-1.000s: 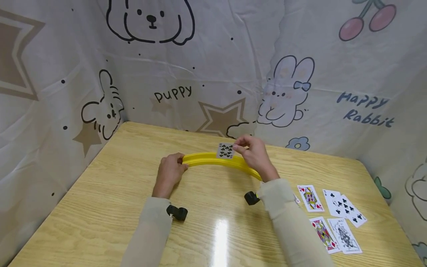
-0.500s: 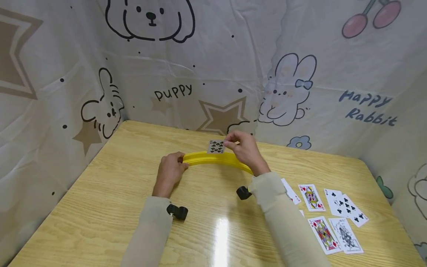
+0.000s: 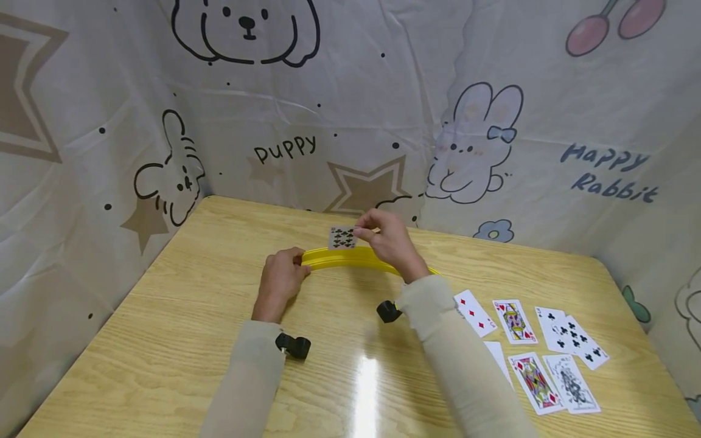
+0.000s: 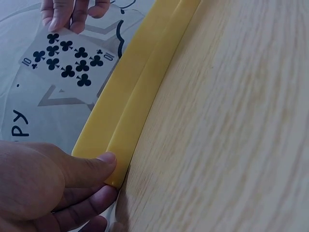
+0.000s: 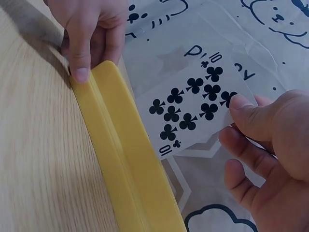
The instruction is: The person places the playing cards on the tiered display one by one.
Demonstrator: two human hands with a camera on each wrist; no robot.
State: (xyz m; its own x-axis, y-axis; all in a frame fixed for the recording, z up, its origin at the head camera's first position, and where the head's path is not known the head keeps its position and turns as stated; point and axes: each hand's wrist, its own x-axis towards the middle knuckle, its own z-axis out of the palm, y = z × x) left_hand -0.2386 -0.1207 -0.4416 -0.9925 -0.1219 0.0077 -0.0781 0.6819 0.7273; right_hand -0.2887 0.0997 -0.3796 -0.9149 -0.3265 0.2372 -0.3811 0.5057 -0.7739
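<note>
A curved yellow playing card holder (image 3: 350, 258) stands on the wooden table. My left hand (image 3: 280, 281) grips its left end, thumb on the front face and fingers behind, as the left wrist view shows. In my right hand (image 3: 390, 240) the ten of clubs (image 3: 342, 238) is pinched at its right edge between thumb and forefinger. The card's face is toward me, and its lower edge is right at the holder's top rim. In the right wrist view the ten of clubs (image 5: 190, 108) tilts beside the yellow holder (image 5: 120, 140).
Several cards lie face up at the right: a diamond card (image 3: 474, 313), a queen (image 3: 515, 321), club cards (image 3: 553, 328), a jack (image 3: 535, 382) and a joker (image 3: 572, 384). My right sleeve partly covers another card (image 3: 497, 359). A printed cloth (image 3: 285, 109) hangs behind the table.
My right hand has moved left along the holder, carrying the ten of clubs with it. More of the cards at the right has come into sight. The left hand stays at its end.
</note>
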